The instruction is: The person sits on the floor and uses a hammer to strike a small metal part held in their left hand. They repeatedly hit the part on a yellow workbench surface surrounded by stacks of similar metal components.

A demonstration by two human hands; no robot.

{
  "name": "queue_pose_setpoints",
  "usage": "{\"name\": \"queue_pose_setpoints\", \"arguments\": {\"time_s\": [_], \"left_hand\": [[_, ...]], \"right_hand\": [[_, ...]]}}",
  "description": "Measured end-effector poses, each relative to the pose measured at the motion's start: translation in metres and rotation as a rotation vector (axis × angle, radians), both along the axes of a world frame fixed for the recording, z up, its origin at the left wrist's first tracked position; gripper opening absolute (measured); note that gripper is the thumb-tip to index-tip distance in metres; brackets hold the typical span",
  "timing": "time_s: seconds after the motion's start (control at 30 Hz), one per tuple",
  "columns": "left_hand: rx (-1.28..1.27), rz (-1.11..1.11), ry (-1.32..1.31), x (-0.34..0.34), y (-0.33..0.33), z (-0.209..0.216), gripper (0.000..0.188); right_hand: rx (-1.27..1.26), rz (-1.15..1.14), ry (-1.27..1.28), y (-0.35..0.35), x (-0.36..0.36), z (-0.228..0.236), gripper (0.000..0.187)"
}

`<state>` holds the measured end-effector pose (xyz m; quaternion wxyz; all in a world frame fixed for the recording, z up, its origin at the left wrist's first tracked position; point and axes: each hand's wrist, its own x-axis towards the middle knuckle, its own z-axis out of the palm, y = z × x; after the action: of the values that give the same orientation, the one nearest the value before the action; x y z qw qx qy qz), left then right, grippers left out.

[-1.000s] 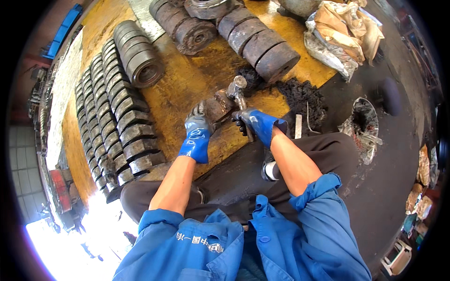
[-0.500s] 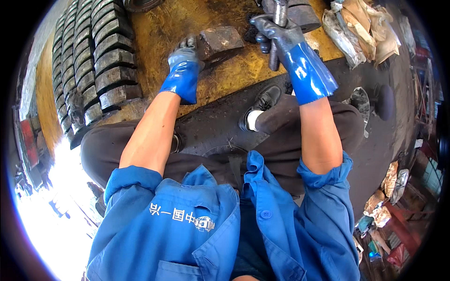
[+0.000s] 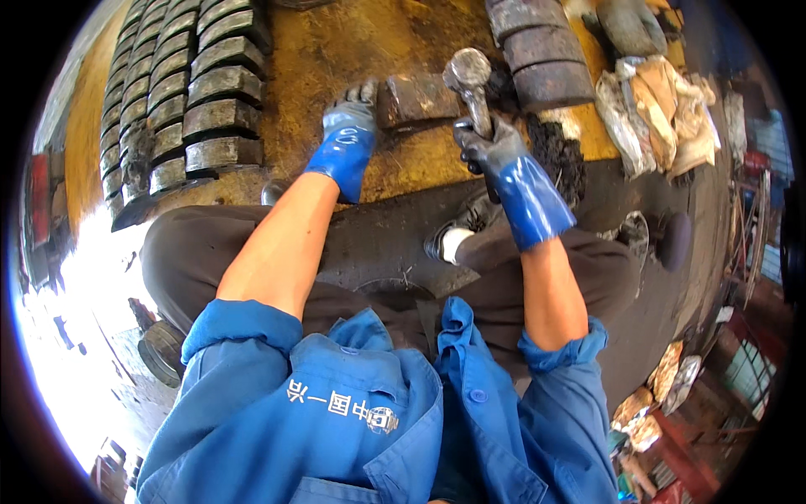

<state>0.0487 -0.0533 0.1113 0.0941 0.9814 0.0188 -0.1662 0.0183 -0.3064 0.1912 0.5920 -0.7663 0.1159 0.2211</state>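
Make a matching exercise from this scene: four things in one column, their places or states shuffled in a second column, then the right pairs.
Things:
1. left hand
2. right hand
3. metal block
4. stacked metal rings

Places or states:
A. in rows at the left of the yellow surface
B. gripping the hammer handle
C. steadying the block's left end
D. lying just left of the hammer head

Pairs: 1-C, 2-B, 3-D, 4-A

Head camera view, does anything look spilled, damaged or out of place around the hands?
Yes: a loose heap of black gritty debris lies on the yellow surface beside the right hand, which grips a hammer. Crumpled sacks lie nearby.
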Motion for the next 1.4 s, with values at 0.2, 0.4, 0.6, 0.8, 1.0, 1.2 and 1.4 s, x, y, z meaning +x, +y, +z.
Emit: {"name": "queue_pose_setpoints", "arguments": {"time_s": [0.2, 0.4, 0.6, 0.8, 1.0, 1.2, 1.4], "left_hand": [[-0.053, 0.006, -0.008, -0.005, 0.0, 0.001, 0.087], [-0.124, 0.021, -0.12, -0.004, -0.007, -0.007, 0.09], [-0.174, 0.017, -0.15, -0.007, -0.002, -0.009, 0.099], [-0.177, 0.029, -0.168, -0.009, 0.001, -0.01, 0.1], [-0.185, 0.011, -0.191, -0.005, 0.002, -0.015, 0.1], [-0.132, 0.025, -0.173, -0.009, 0.004, -0.017, 0.1], [-0.258, 0.032, -0.19, -0.009, 0.001, -0.008, 0.103]], "right_hand": [[0.291, -0.042, -0.213, 0.034, 0.006, 0.06, 0.016], [0.128, 0.023, -0.089, 0.051, 0.017, 0.021, 0.01], [0.114, -0.112, 0.053, 0.045, 0.023, 0.03, 0.02], [0.23, -0.12, -0.363, 0.054, 0.001, 0.053, 0.009], [-0.303, 0.059, 0.229, 0.039, -0.028, 0.002, 0.004], [0.175, -0.149, -0.227, 0.055, -0.011, 0.047, 0.013], [-0.44, 0.136, 0.076, 0.072, 0.019, 0.037, 0.017]]}}
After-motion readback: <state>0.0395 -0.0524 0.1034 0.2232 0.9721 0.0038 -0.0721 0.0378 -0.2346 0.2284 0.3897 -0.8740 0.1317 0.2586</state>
